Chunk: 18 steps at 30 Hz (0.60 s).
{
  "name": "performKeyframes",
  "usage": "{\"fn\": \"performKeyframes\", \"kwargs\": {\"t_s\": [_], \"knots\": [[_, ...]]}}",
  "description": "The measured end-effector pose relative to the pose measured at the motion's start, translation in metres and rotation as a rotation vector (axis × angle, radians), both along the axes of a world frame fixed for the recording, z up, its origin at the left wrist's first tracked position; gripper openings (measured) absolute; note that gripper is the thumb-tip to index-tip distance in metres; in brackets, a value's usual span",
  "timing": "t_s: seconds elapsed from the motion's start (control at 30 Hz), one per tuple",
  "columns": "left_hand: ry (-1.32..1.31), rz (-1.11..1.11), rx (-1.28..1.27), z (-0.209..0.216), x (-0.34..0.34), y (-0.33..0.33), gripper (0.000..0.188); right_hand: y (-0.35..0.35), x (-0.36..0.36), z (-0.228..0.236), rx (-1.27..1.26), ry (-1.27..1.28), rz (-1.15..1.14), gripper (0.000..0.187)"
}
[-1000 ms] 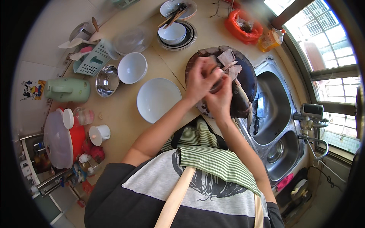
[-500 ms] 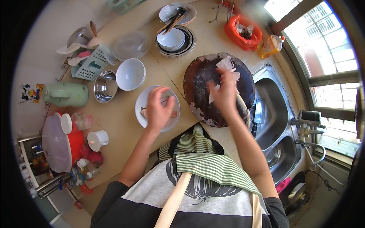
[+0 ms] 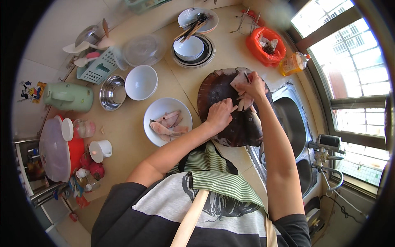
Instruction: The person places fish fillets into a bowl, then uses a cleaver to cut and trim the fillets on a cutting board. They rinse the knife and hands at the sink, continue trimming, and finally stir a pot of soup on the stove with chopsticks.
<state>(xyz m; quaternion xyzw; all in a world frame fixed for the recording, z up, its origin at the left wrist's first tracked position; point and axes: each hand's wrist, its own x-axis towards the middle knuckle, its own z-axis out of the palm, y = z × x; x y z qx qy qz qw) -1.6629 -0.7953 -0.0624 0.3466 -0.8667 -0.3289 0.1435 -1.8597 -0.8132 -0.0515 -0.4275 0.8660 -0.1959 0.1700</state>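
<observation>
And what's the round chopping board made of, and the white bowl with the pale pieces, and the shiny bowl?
The chopping board looks like wood, dark and worn, with a rough brown edge. The white bowl seems ceramic: it's smooth and glossy, though hard plastic could look similar. The shiny bowl is probably steel, polished, because bright reflections show on its grey sides.

The bench was topped with a smooth beige surface. Near its front edge, a large white bowl was finished smooth and glossy; toward the left edge, a basin was made of shiny metal. The chopping board, at the edge of the metal sink, was made of dark wood, roughened at the rim. At the bench's back right corner, a red bag was made of thin, crinkled plastic. The striped apron was made of matt cloth.
</observation>
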Motion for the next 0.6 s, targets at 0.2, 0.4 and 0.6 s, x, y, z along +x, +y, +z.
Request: {"fn": "performKeyframes", "kwargs": {"t_s": [0.2, 0.4, 0.6], "knots": [[0.023, 0.125, 0.307, 0.017, 0.033, -0.019, 0.036, -0.003, 0.009, 0.023, -0.261, -0.029, 0.341, 0.049], [0.109, 0.201, 0.643, 0.066, 0.120, -0.035, 0.037, 0.012, 0.026, 0.042, -0.312, -0.464, 0.174, 0.041], [-0.154, 0.122, 0.043, 0.091, 0.160, -0.031, 0.042, 0.019, -0.016, 0.008, -0.630, -0.429, -0.596, 0.048]]}}
